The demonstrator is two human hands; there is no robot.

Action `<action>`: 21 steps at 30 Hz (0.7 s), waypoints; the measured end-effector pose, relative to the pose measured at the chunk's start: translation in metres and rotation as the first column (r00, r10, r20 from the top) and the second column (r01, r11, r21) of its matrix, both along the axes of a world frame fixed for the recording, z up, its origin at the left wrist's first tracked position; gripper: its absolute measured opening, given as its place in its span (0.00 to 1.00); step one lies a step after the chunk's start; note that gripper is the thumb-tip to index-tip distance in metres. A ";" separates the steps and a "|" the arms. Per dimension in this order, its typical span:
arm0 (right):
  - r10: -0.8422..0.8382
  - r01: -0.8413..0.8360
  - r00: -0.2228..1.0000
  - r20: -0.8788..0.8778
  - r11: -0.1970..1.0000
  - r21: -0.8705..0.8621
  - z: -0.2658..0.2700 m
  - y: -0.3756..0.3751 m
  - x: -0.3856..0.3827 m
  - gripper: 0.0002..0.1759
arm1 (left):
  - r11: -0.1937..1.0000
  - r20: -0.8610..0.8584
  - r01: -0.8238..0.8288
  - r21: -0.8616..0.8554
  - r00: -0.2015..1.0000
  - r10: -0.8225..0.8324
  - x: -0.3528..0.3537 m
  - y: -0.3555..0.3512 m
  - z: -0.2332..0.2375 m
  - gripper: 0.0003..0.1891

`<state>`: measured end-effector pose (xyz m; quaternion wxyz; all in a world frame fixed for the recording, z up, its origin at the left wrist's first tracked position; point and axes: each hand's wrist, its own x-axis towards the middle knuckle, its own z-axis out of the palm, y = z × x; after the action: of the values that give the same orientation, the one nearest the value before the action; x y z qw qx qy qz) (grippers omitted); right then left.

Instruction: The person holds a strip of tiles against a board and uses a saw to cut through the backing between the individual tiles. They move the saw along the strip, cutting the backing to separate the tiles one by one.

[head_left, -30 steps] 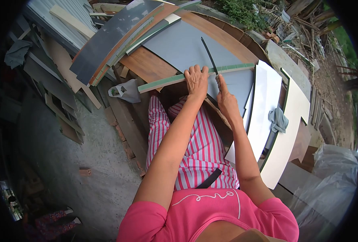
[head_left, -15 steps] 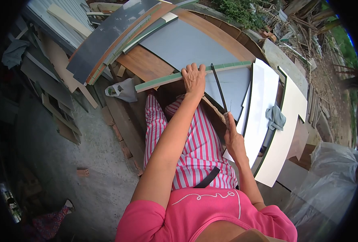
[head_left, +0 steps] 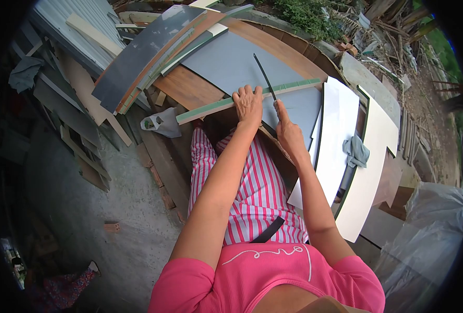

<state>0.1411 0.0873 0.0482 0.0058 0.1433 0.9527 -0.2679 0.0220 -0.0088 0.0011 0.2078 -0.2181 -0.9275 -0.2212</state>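
Note:
A long narrow strip of board (head_left: 205,108), green on top with cross marks along it, lies across a grey panel (head_left: 226,52). My left hand (head_left: 248,106) grips the strip near its middle, fingers over the far edge. My right hand (head_left: 290,130) is closed around the near end of a thin dark saw blade (head_left: 263,72), just right of my left hand. The blade crosses the strip and points away from me. Its handle end is hidden in my fingers.
Stacked boards (head_left: 150,49) lean at the upper left. White panels (head_left: 341,115) lie on the right, with a grey cloth (head_left: 356,151) on them. A white bag (head_left: 163,123) sits left of my knees. Clear plastic sheeting (head_left: 429,229) is at lower right.
My right hand has pushed forward and slightly left, so more of the saw blade extends beyond the strip. My left hand stays on the strip, which has barely shifted.

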 end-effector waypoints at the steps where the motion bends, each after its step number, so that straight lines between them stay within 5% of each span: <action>1: 0.000 0.000 0.995 -0.098 1.000 0.005 -0.010 0.002 -0.019 0.37 | 1.000 -0.008 0.001 -0.004 1.000 -0.001 -0.001 -0.001 -0.001 0.11; 6: 0.015 -0.026 0.967 -0.253 0.999 -0.043 -0.015 0.007 -0.037 0.36 | 1.000 -0.004 -0.010 -0.018 1.000 0.010 0.000 -0.001 0.001 0.10; 14: -0.050 0.053 0.989 0.142 0.998 -0.019 0.012 -0.006 0.044 0.40 | 0.999 0.020 0.038 0.015 0.999 -0.038 0.011 0.002 0.003 0.09; 17: -0.005 0.008 0.998 -0.061 0.998 0.057 -0.005 -0.005 0.099 0.38 | 0.999 -0.003 0.029 0.029 1.000 -0.029 0.009 0.003 -0.001 0.10; 21: -0.083 0.087 0.989 0.121 0.996 -0.032 0.009 -0.009 0.137 0.41 | 0.999 0.005 0.024 0.026 1.000 -0.024 0.008 0.004 -0.004 0.09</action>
<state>0.2780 0.0778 0.0571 0.0539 0.1994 0.9385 -0.2767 0.0303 -0.0051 -0.0028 0.2056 -0.2261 -0.9224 -0.2362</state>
